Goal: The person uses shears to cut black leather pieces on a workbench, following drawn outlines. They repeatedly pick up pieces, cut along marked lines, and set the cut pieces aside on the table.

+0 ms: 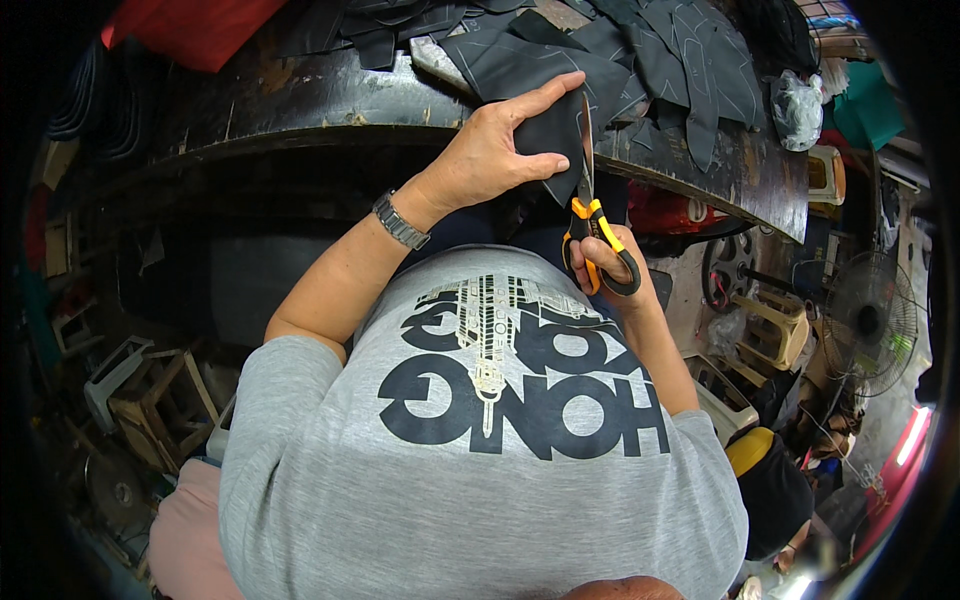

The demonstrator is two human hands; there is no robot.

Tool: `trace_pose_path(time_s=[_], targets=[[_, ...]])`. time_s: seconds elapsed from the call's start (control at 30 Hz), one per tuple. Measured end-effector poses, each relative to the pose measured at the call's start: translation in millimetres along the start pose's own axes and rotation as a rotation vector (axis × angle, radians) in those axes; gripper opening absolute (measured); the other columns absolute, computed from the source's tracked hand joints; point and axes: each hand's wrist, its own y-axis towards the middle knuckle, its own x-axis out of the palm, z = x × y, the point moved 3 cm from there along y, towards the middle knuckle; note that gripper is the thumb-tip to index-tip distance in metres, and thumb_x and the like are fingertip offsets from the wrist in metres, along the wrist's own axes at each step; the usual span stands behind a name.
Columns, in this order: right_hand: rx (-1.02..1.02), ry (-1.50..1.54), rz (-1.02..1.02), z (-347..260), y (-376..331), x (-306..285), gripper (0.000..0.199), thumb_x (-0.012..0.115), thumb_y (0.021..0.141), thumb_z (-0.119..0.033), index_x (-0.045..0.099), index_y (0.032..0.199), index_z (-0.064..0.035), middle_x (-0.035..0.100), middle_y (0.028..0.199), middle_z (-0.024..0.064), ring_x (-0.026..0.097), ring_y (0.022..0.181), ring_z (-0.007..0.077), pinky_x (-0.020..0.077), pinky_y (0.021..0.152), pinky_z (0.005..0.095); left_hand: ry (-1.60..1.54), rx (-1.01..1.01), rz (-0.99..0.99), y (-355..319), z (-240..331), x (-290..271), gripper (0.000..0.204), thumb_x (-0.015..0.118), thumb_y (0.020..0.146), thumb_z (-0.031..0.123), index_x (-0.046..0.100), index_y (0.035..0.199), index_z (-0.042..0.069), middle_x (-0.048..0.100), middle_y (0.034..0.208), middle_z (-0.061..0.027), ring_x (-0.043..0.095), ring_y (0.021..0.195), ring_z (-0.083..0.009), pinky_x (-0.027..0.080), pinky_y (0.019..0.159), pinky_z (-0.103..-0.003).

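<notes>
Black sheet piece [548, 132], head view: it reaches over the near edge of the workbench [300, 112]. Left hand [490, 150], at that bench edge, lies against the piece, thumb and index finger spread; its other fingers are hidden, so whether it grips cannot be told. Right hand [610, 262], on the bench's near side, holds scissors [597, 213], blades pointing toward the bench alongside the piece. Pale-marked black offcuts [690, 60] lie heaped on the bench.
</notes>
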Motion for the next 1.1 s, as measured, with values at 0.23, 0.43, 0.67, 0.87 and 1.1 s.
trace_pose_path(time_s=[0.23,0.43,0.67,0.87,1.1], targets=[[-0.002,-0.033,0.016,1,-3,0,0.036,0.077,0.082,-0.033,0.062,0.081,-0.0006,0.054,0.056,0.003,0.049,0.041,0.0085,0.038,0.037,0.0202,0.009,0.004,0.005,0,0,-1,0.075,0.075,0.078,0.003,0.043,0.145,0.004,0.045,0.149,-0.0089,0.047,0.133,-0.0185,0.034,0.112,-0.031],[0.04,-0.089,0.046,2,-3,-1,0.035,0.077,0.082,-0.033,0.062,0.079,-0.0012,0.052,0.053,0.0019,0.047,0.039,0.0075,0.0369,0.037,0.02,0.011,0.013,0.004,-1,-1,-3,0.073,0.076,0.079,0.005,0.044,0.145,0.004,0.047,0.148,-0.0089,0.048,0.132,-0.0187,0.036,0.111,-0.031],[0.041,-0.086,0.029,-1,-3,-1,0.039,0.078,0.08,-0.036,0.06,0.079,-0.0018,0.053,0.054,0.0026,0.048,0.04,0.0085,0.0379,0.039,0.0203,0.005,0.047,0.099,4,-9,-12,0.06,0.069,0.085,0.005,0.049,0.142,0.006,0.057,0.137,-0.0135,0.059,0.12,-0.0199,0.044,0.105,-0.03],[0.03,-0.076,-0.021,-7,7,2,0.049,0.075,0.077,-0.049,0.061,0.081,-0.0027,0.057,0.065,0.0046,0.056,0.053,0.0116,0.0455,0.048,0.0237,-0.009,0.173,0.107,1,-4,-4,0.061,0.07,0.087,0.006,0.047,0.143,0.006,0.05,0.145,-0.0102,0.053,0.127,-0.0184,0.045,0.104,-0.029],[-0.013,0.055,-0.027,3,13,8,0.046,0.074,0.079,-0.047,0.06,0.077,-0.0034,0.056,0.062,0.0038,0.053,0.046,0.0094,0.0434,0.043,0.0201,0.011,0.139,0.116,-3,-4,-7,0.063,0.07,0.087,0.007,0.044,0.145,0.005,0.048,0.146,-0.0115,0.049,0.132,-0.0204,0.041,0.108,-0.03]])
